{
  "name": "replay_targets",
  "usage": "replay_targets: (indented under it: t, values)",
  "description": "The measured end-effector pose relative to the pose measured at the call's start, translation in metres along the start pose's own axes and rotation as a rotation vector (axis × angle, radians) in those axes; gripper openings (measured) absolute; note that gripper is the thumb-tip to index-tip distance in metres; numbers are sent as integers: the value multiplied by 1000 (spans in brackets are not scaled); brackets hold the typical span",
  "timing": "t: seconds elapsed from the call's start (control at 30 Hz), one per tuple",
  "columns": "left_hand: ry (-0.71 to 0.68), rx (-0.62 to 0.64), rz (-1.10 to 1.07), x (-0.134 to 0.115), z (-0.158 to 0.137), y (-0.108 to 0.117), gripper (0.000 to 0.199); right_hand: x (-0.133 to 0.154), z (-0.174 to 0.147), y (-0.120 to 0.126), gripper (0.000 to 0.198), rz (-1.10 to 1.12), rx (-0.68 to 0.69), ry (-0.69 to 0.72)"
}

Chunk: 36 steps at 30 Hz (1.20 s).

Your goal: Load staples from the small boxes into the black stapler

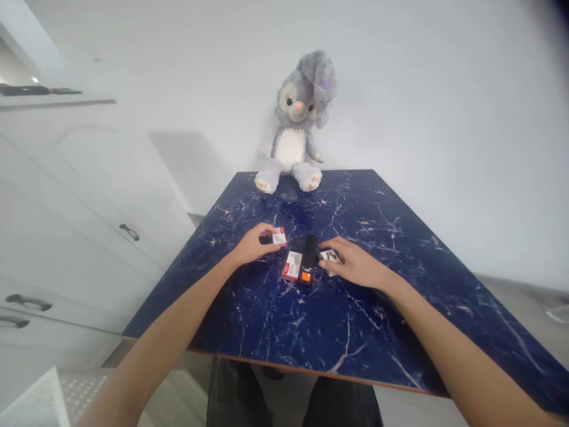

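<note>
Between thumb and fingers, my left hand (259, 244) holds a small red-and-white box (280, 236), just above or on the blue tabletop. A second red-and-white box (292, 265) lies flat to its lower right. Against that box's right side lies a long black object (309, 258) with an orange part at its near end; its kind is unclear. On the right, my right hand (355, 263) closes its thumb and fingers around a small white packet (329, 258) with a dark picture. Its fingertips come close to the black object, and whether they touch it is hard to tell.
A grey plush rabbit (294, 133) sits at the table's back edge against the white wall. The blue marble-patterned table (355, 332) has its near edge above my legs. White cabinets (80, 196) with dark handles stand left, and a white perforated container (57, 397) is lower left.
</note>
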State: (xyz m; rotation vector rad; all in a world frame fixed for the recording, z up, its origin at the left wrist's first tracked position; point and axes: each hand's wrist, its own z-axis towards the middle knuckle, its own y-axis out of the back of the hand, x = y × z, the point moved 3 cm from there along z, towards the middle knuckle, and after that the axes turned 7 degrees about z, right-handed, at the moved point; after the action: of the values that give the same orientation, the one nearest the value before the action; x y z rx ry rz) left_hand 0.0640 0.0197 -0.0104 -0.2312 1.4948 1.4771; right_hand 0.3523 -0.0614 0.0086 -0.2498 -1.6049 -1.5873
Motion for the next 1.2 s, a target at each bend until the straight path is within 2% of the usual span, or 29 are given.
replay_targets:
  t: [0.1,0.17,0.23,0.33,0.43,0.53,0.6,0.67,0.73,0.8,0.93,1.03,1.2]
  values:
    - [67,74,-248,-3,-6,12,53,0,-2,2,55,88,127,37]
    - [18,193,-271,-17,-13,14,55,-2,-4,3,61,164,204,-37]
    - [-47,276,-201,-34,-19,12,57,-7,-4,3,62,204,185,-123]
    - [-155,330,-2,-56,-25,1,60,-16,0,0,63,145,-64,-175]
    - [-235,329,100,-65,-27,-7,59,-27,6,-7,65,48,-340,-215]
    - [-187,341,102,-60,-27,-13,58,-38,15,-13,67,22,-449,-279]
    - [-127,348,76,-54,-28,-16,71,-44,25,-15,67,52,-431,-310]
    - [-82,341,9,-47,-28,-20,96,-46,38,-16,62,62,-400,-310]
    - [-57,338,-76,-42,-29,-24,120,-44,55,-17,56,-1,-386,-263]
    - [-42,332,-146,-39,-30,-27,133,-39,71,-19,54,-87,-377,-214]
    - [-49,308,-186,-39,-30,-27,136,-32,88,-26,54,-125,-326,-169]
    - [-77,307,-168,-41,-31,-27,133,-29,86,-26,42,-113,-295,-77]
    - [-86,285,-133,-38,-31,-28,127,-27,82,-27,34,-77,-249,51]
